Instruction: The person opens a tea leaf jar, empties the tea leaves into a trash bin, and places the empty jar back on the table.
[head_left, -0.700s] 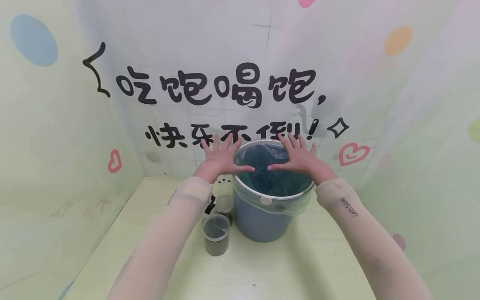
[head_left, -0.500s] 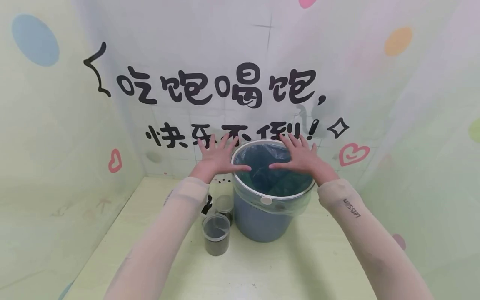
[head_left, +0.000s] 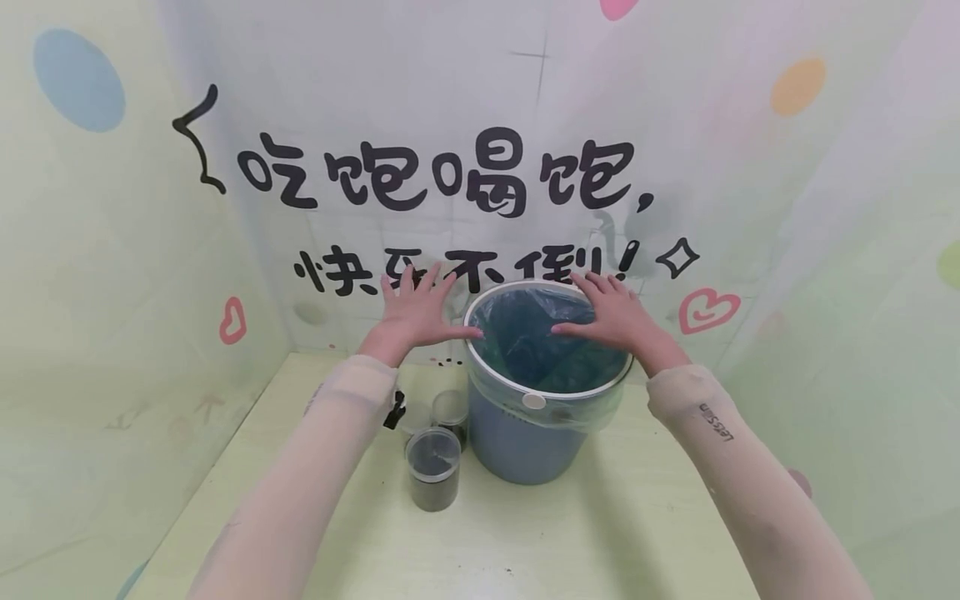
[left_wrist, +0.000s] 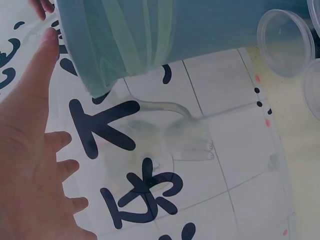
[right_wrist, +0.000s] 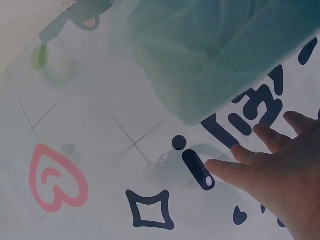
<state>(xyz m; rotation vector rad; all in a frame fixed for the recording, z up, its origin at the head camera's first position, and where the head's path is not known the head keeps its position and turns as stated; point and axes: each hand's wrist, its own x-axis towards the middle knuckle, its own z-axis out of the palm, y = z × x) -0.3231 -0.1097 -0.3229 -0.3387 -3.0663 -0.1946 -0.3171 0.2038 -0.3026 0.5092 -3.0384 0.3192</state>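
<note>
Left hand (head_left: pixel 415 315) and right hand (head_left: pixel 618 318) are raised about the blue bucket (head_left: pixel 525 458), fingers spread apart, thumbs pointing toward each other. The one bucket stands upright on the table; in the head view the left thumb's tip and the right hand overlap its white rim (head_left: pixel 487 373), and I cannot tell there whether either touches. Small lettering runs below the rim, too faint to read, near one round white button (head_left: pixel 534 402). One green liner (head_left: pixel 592 412) lines the bucket and folds over the outside.

Compared with the earlier frames, the hands are farther apart: the left has moved outward and its thumb has drawn back to the bucket's edge, while the right has shifted outward less. The bucket stays in place.

At least three clear jars stand on the bucket's left: a front jar (head_left: pixel 433 493) with dark contents, a second jar (head_left: pixel 450 404) just behind it, and a third jar (left_wrist: pixel 312 90) best seen in the left wrist view.

Two pale sleeves cover the arms; the right sleeve (head_left: pixel 750 483) reads "LetsSlim". Behind the table (head_left: pixel 525 533), the backdrop (head_left: pixel 375 67) carries two black lines, "吃饱喝饱," and "快乐不倒!", with one four-pointed star (head_left: pixel 678 257) after them, and two whole hearts, a red heart (head_left: pixel 233 321) and a smiling pink heart (head_left: pixel 708 310).
</note>
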